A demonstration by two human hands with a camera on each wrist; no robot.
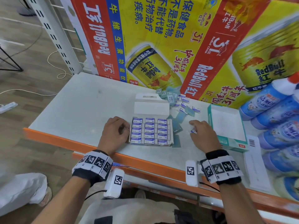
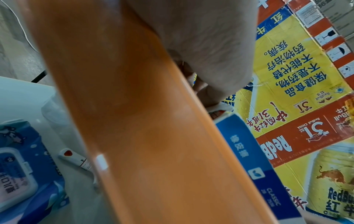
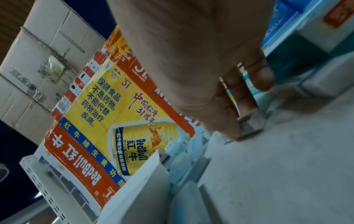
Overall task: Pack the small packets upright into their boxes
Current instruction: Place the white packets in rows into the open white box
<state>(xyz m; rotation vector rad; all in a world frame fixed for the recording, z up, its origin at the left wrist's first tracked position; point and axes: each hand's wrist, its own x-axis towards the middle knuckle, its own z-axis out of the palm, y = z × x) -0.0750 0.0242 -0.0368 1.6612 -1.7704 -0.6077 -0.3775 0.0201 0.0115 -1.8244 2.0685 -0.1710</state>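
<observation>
The eraser box (image 1: 151, 131) sits near the shelf's orange front edge (image 1: 68, 141), lid flap up, three columns of packets standing inside. Left hand (image 1: 115, 132) rests against the box's left wall, fingers curled (whether they grip anything, I cannot tell). Right hand (image 1: 203, 135) pinches one small packet (image 1: 193, 131) down on the shelf, just right of the box. Loose packets (image 1: 181, 102) lie behind; a teal box (image 1: 226, 126) flanks the right. Bare shelf (image 1: 84, 104) opens to the left.
</observation>
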